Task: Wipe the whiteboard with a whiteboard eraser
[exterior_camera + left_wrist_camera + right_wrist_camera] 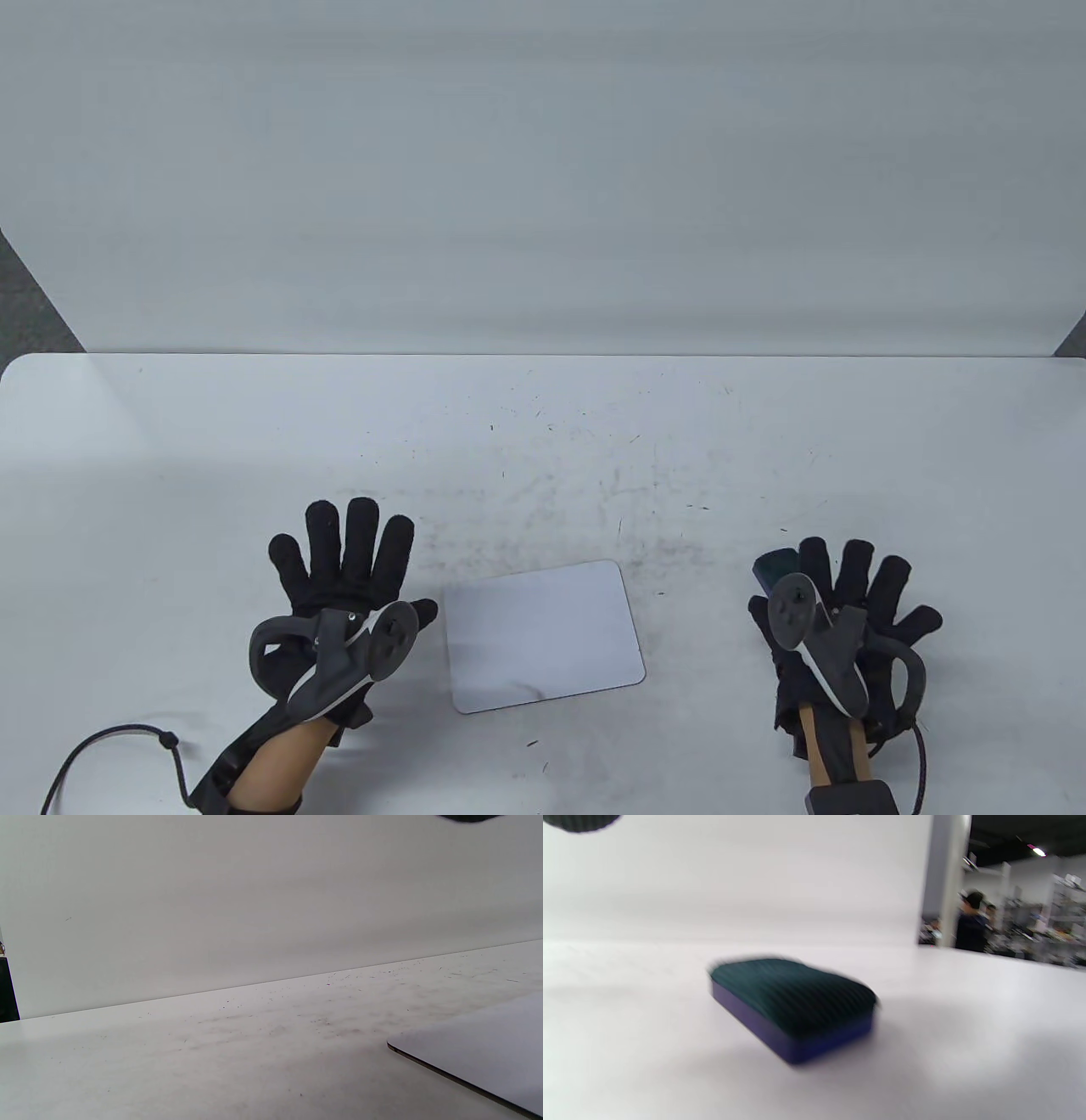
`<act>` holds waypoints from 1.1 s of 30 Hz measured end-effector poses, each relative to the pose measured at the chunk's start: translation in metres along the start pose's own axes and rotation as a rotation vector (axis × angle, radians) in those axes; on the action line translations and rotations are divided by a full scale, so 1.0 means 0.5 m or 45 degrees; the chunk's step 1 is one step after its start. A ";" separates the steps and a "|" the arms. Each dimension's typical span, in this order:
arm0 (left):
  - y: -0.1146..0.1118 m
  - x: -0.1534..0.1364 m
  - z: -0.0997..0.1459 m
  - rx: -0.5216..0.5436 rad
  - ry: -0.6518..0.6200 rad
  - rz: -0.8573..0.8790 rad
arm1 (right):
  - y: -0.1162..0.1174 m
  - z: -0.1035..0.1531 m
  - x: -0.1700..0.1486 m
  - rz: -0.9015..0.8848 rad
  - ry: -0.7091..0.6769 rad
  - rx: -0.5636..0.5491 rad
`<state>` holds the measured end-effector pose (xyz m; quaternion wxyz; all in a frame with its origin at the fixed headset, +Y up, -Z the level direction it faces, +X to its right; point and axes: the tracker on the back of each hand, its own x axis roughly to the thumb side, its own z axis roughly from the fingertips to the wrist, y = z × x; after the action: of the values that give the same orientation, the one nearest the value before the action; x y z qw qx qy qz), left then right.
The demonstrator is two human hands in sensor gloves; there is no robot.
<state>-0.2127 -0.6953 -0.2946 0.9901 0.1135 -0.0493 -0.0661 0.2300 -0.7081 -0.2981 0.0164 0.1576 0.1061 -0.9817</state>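
Note:
A small white whiteboard [543, 635] with rounded corners lies flat on the table near the front edge; its corner shows in the left wrist view [479, 1052]. A faint dark mark sits near its front edge. My left hand [348, 560] is spread open just left of the board, holding nothing. My right hand [857, 594] is spread open at the right, over a dark eraser [776, 567] that peeks out at its left. In the right wrist view the eraser [793, 1005] lies on the table, dark green felt upward on a blue body, with no fingers on it.
The white table [543, 441] is smudged and speckled with dark bits around its middle. A white backdrop wall [543, 170] stands along the far edge. A black cable [110, 747] loops at the front left.

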 end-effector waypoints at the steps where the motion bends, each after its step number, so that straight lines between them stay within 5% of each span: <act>1: 0.000 0.001 0.000 -0.001 -0.003 0.003 | -0.014 0.006 0.012 -0.009 -0.076 -0.074; 9: -0.001 0.007 0.001 -0.013 -0.022 0.005 | -0.058 0.056 0.102 0.047 -0.393 -0.343; 16: -0.015 0.022 0.009 -0.047 -0.076 -0.003 | -0.040 0.075 0.152 0.087 -0.521 -0.278; 33: -0.023 0.030 0.021 -0.075 -0.117 0.041 | -0.011 0.058 0.160 0.093 -0.469 -0.147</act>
<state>-0.2005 -0.7106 -0.2859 0.9907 0.0803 -0.0944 -0.0569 0.1448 -0.7089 -0.2952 0.0800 -0.0221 0.1516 -0.9850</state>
